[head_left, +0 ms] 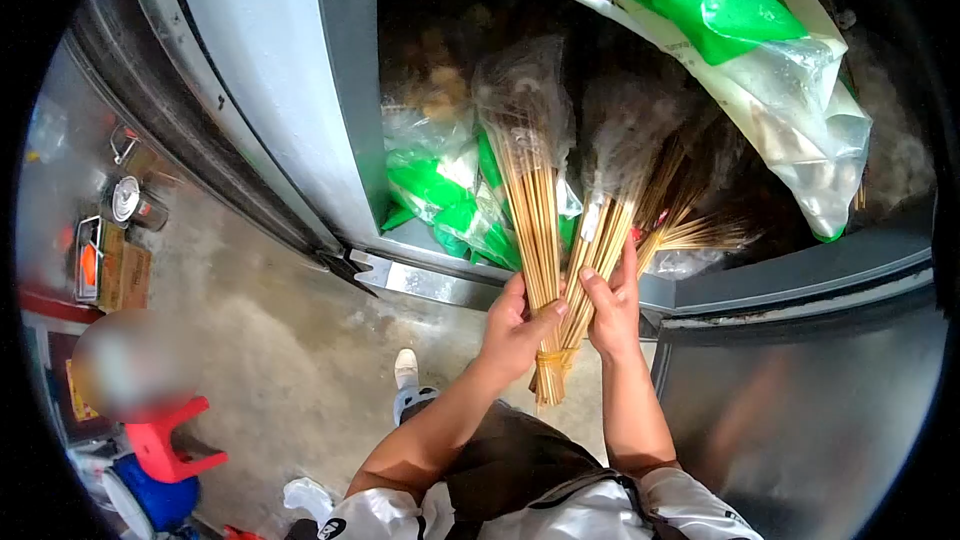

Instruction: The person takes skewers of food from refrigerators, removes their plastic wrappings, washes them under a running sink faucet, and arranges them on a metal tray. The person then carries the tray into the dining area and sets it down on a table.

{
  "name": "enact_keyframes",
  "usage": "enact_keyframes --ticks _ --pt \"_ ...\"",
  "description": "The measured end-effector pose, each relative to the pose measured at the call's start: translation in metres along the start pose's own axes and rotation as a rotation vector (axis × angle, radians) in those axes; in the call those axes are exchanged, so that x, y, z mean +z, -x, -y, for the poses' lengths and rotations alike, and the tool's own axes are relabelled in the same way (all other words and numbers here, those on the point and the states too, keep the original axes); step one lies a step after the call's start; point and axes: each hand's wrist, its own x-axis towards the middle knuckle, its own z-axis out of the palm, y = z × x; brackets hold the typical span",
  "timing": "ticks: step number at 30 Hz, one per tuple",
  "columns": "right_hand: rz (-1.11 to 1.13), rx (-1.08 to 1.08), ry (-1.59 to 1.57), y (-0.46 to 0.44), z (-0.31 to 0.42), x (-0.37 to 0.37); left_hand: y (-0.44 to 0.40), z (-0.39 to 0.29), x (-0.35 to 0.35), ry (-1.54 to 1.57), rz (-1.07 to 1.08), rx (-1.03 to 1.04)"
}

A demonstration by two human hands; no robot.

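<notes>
Gripped the left bundle of sticks [537, 240] in the left hand [510, 335], with thumb across its front. Gripped the right bundle [606, 225], just beside, in the right hand [614, 310], with fingers closed around it. Saw clear plastic [521, 90] beyond the fingertips over both bundles, a yellow band [549, 357] below the left thumb, and green-and-white bags [428, 182] beyond and left of the fingers.

Easiest way through is left of the left hand [514, 338], over the stained grey concrete floor [300, 330]. Beyond the grip it's crammed: two held bundles of thin tan wooden sticks [538, 235] plug the middle, crumpled green-and-clear plastic bags [432, 182] sit off left, a fanned stick bundle [695, 233] right, and a bulky white-and-green plastic bag [715, 5] farther right. Smooth grey metal panel [800, 405] blocks right of the right hand [612, 308], nearer the body.
</notes>
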Motion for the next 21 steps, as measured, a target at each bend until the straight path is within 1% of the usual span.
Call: enact_keyframes --ticks 1,3,4,8,10,11,13,14,18,20,21 --pt "0.000 0.000 -0.007 0.001 0.000 -0.001 0.001 -0.002 -0.002 -0.007 -0.001 0.001" --pt "0.039 0.040 -0.042 0.003 -0.004 -0.004 0.002 -0.009 -0.005 0.098 0.043 -0.055" --pt "0.013 0.052 -0.017 0.004 -0.008 -0.007 0.001 -0.008 -0.006 0.099 0.050 -0.046" --pt "0.010 -0.012 -0.022 0.007 -0.008 -0.005 0.001 -0.003 -0.004 0.146 0.067 -0.048" --pt "0.015 0.026 -0.101 0.010 -0.002 0.000 0.000 -0.003 0.003 0.222 -0.006 -0.047" --pt "0.013 0.024 -0.100 0.010 -0.002 0.000 0.000 -0.002 0.007 0.223 -0.003 -0.048" --pt "0.006 0.006 -0.176 0.012 -0.006 0.000 -0.003 0.000 0.020 0.115 -0.142 0.007" --pt "-0.102 -0.056 -0.103 0.008 -0.016 -0.001 -0.006 -0.002 0.028 -0.020 -0.187 0.034" --pt "-0.139 -0.114 0.030 0.010 -0.016 -0.003 -0.007 0.008 0.030 -0.076 -0.224 0.011" --pt "-0.050 -0.090 -0.006 0.012 -0.018 -0.009 -0.005 0.009 0.030 -0.121 -0.223 0.024" --pt "-0.053 -0.089 -0.006 0.013 -0.017 -0.011 -0.005 0.009 0.029 -0.121 -0.221 0.021"
